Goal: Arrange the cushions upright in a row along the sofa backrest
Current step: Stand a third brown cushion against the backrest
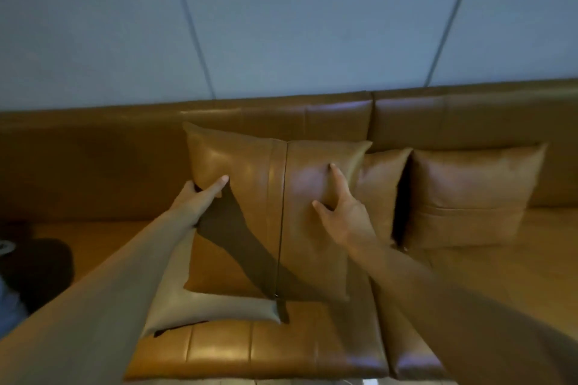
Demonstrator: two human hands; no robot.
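Note:
A tan leather cushion [300, 228] with a dark zip down its middle stands tilted in the middle of the sofa seat [488, 278]. My left hand [200, 197] grips its upper left edge, thumb on the front. My right hand [344, 212] presses flat on its right face with fingers spread. Under it lies a paler cushion [200, 306], flat on the seat. To the right, two more tan cushions [380, 187] [469, 197] stand upright against the backrest [93, 166].
A pale panelled wall [281, 25] rises behind the sofa. At the far left on the seat sits a dark object [34, 269], with a bit of pale cloth below it. The seat's front edge [250, 366] runs along the bottom of the view.

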